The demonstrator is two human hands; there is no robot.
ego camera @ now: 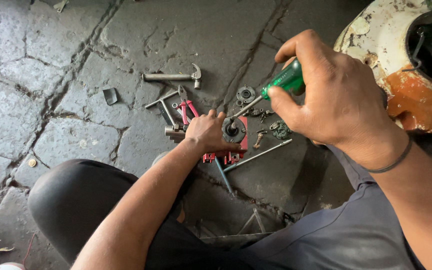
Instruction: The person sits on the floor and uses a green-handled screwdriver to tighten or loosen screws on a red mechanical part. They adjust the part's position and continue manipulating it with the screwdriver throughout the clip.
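Down low on the stone floor (36, 75), a small red part (236, 142) with a dark round piece on top, right under the left hand (207, 132). Left fingers (211, 116) curled together over the red part, pressing it to the floor, thumb side next to the round piece. Up higher, right hand (326, 97) wrapped tight round the green handle of a screwdriver (276, 87). Right fingers (281, 97) clamped on that handle, thumb laid along it. Thin metal tip slanting down to the left, touching the middle of the dark round piece, just beside the left fingers.

Left arm reaching straight out from below, over a bent knee in dark trousers (76, 200). Right arm coming in from the right edge, wrist bent, a thin dark band (393, 162) round it, hand held well above the floor.

Around the red part: red-handled pliers (186, 107) touching the left hand's far side, a hammer (173, 76) further off, a small round black ring (245, 94) near the screwdriver tip, a little chain and some screws (276, 129) just beside, a long thin metal rod (258, 156) lying near the red part. Big rusty white round thing (401, 65) at the top right, well apart. Right hand hiding some of the floor behind it
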